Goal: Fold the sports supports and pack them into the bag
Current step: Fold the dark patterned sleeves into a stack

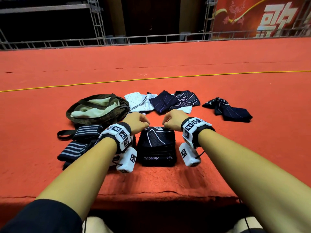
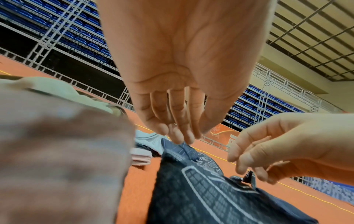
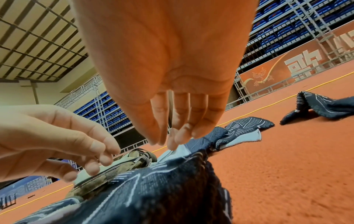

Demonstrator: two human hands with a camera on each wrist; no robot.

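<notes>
Both hands at the far edge of a folded dark knit support (image 1: 156, 142) lying on the red carpet (image 1: 235, 148): left hand (image 1: 137, 121) with fingertips (image 2: 184, 136) bunched, pinching the far left corner; right hand (image 1: 173, 120) with fingers (image 3: 172, 141) drawn together at the far right corner, an actual pinch not clear. Open olive bag (image 1: 99, 110) just beyond and left. Striped wraps (image 1: 80, 140) beside the left wrist; unfolded white and dark supports (image 1: 161, 102) farther back.
</notes>
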